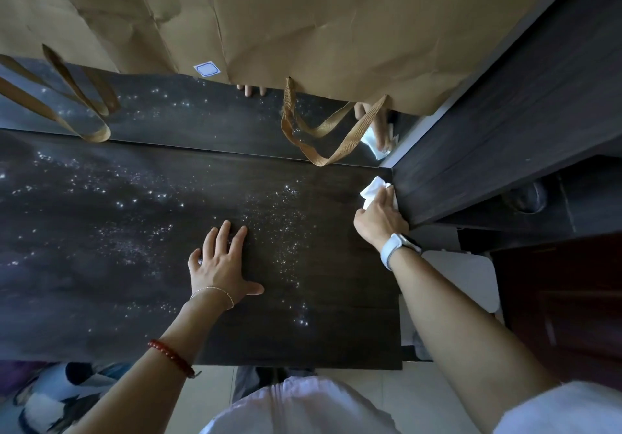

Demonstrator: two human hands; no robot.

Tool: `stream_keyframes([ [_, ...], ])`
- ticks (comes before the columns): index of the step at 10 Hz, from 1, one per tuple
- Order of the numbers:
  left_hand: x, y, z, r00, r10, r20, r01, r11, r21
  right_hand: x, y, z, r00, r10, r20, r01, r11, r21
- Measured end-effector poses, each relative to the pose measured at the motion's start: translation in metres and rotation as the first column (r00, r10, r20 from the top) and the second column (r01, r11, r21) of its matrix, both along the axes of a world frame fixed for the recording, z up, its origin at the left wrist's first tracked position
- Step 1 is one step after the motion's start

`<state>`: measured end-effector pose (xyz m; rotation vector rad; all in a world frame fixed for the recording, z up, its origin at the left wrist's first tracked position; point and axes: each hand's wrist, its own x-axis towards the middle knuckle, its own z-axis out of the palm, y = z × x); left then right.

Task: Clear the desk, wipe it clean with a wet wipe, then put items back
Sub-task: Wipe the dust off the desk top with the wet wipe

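The dark wood desk point(117, 265) fills the middle of the head view, and its top glints with wet specks. My left hand point(220, 263) rests flat on it near the centre, fingers spread and straight. My right hand point(380, 215) presses a crumpled white wet wipe point(373, 189) against the desk's far right corner, beside the dark side panel. Its fingers curl over the wipe. A pale watch sits on that wrist.
Large brown paper bags point(319, 23) with woven strap handles point(323, 134) hang over a mirror point(188, 114) at the desk's back. A dark cabinet side point(505, 114) walls the right edge. A white seat point(464, 272) stands at the right, patterned fabric point(50, 396) at the lower left.
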<state>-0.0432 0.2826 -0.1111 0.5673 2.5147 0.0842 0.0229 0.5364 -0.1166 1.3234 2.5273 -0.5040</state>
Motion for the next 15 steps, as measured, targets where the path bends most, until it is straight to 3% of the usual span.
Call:
stream_keyframes([
  [2,0.001,0.0,-0.001,1.0,0.004,0.003,-0.004,1.0,0.007,-0.037,0.02,0.007,0.998,-0.057,-0.027,0.055,0.997,-0.055],
  [5,0.001,0.0,-0.001,1.0,-0.002,0.006,0.002,1.0,-0.004,-0.029,0.012,0.0,0.997,0.039,-0.067,-0.036,0.998,0.046],
  [7,0.001,-0.001,0.0,1.0,-0.011,0.005,0.011,1.0,-0.008,-0.036,-0.017,-0.002,0.982,0.191,-0.004,-0.191,0.982,-0.004],
  [9,0.0,-0.003,-0.003,1.0,-0.025,0.006,0.025,1.0,0.006,-0.052,-0.018,-0.001,0.999,0.029,0.036,-0.031,0.999,0.041],
  [10,0.0,-0.006,-0.004,1.0,-0.029,-0.009,0.03,0.999,0.023,-0.064,-0.038,0.002,0.992,0.112,0.052,-0.111,0.994,-0.019],
  [11,0.0,-0.007,-0.004,0.999,-0.039,-0.014,0.04,0.999,0.022,-0.076,-0.065,0.003,0.951,0.308,-0.033,-0.309,0.946,-0.097],
  [12,0.0,-0.007,-0.002,0.999,-0.048,-0.015,0.048,0.999,0.014,-0.086,-0.076,0.004,0.855,0.516,-0.051,-0.518,0.855,-0.032],
  [14,-0.001,-0.009,-0.005,0.999,-0.047,-0.019,0.048,0.998,0.034,-0.069,-0.048,0.008,0.751,0.644,0.147,-0.65,0.681,0.336],
  [15,-0.001,-0.01,-0.006,0.999,-0.045,-0.012,0.045,0.998,0.04,-0.062,-0.041,0.001,0.743,0.64,0.196,-0.654,0.634,0.412],
])
